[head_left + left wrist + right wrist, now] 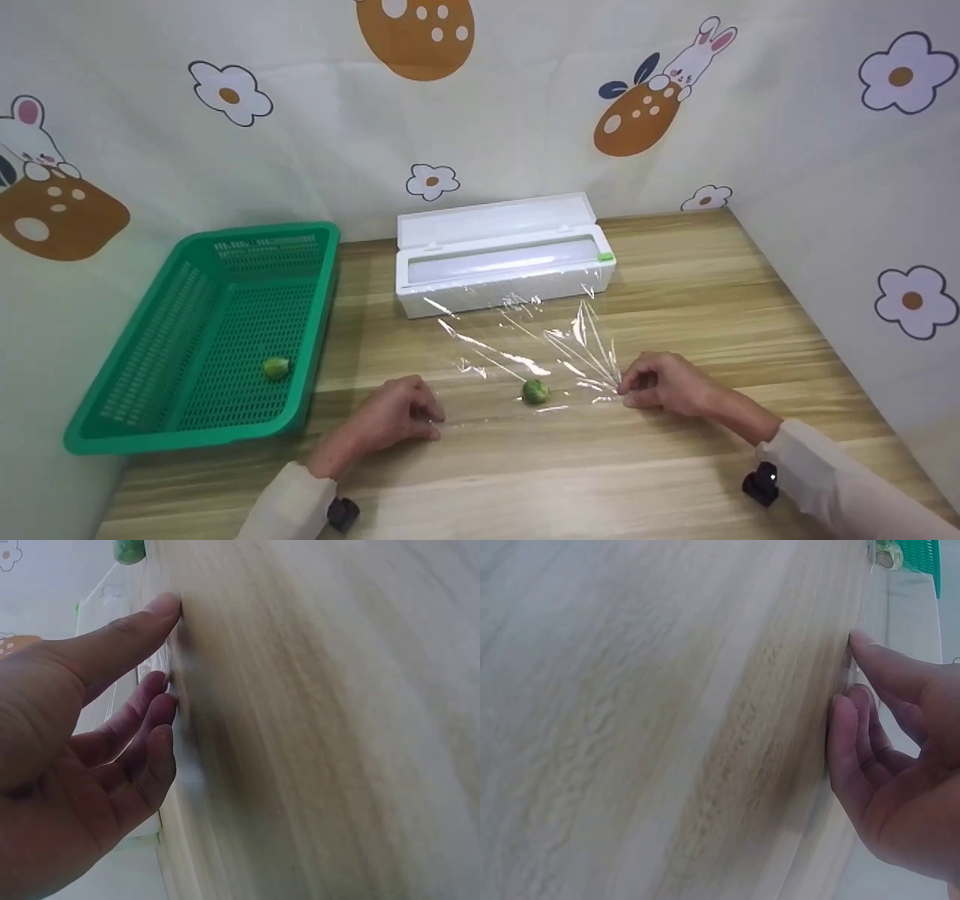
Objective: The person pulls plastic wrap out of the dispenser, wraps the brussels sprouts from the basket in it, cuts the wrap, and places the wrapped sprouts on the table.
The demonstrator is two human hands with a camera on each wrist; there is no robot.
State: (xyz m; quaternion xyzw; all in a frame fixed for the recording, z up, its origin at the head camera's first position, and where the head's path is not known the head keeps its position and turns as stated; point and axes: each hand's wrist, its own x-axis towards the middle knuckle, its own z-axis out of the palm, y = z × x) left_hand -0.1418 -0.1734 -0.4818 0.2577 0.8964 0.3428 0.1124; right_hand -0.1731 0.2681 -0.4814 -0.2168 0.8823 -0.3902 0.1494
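A clear sheet of plastic wrap (517,356) runs from the white dispenser box (510,281) toward both hands. Under it, near the front edge, lies a Brussels sprout (535,391). My left hand (394,411) is at the sheet's front left corner, its thumb (127,637) and fingers apart and their tips right at the tabletop. At the front right corner my right hand (664,386) pinches the sheet; sharp creases converge on its fingertips, low over the wood. The box's lid (495,219) stands raised, and the roll (510,259) shows inside.
A green plastic basket (315,360) stands at the left with another Brussels sprout (276,368) in it. A green slider (605,257) sits at the box's right front edge. A patterned cloth (517,120) hangs behind the wooden table (562,480) and along its sides.
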